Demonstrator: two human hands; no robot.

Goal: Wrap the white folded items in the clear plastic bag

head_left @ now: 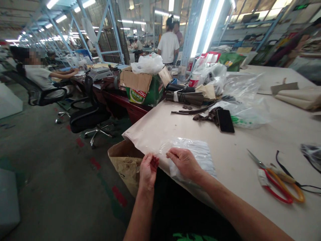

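Note:
A clear plastic bag (209, 155) with white, ridged contents lies flat at the near edge of the table. Its loose, see-through end stretches left between my two hands. My left hand (148, 169) is palm up just off the table's corner, fingers curled and closed at the end of the film. Over the bag, my right hand (185, 162) is closed, thumb and forefinger pinching the film and hiding part of it. The exact grip of the left fingertips is hard to make out.
Scissors (274, 182) with red and orange handles lie at right. Beyond the bag are a black phone (225, 121), dark strips (185, 97) and crumpled plastic (247, 100). A green carton (145, 92) stands behind. Below the table corner is a brown sack (125, 164); an office chair (91, 115) stands left.

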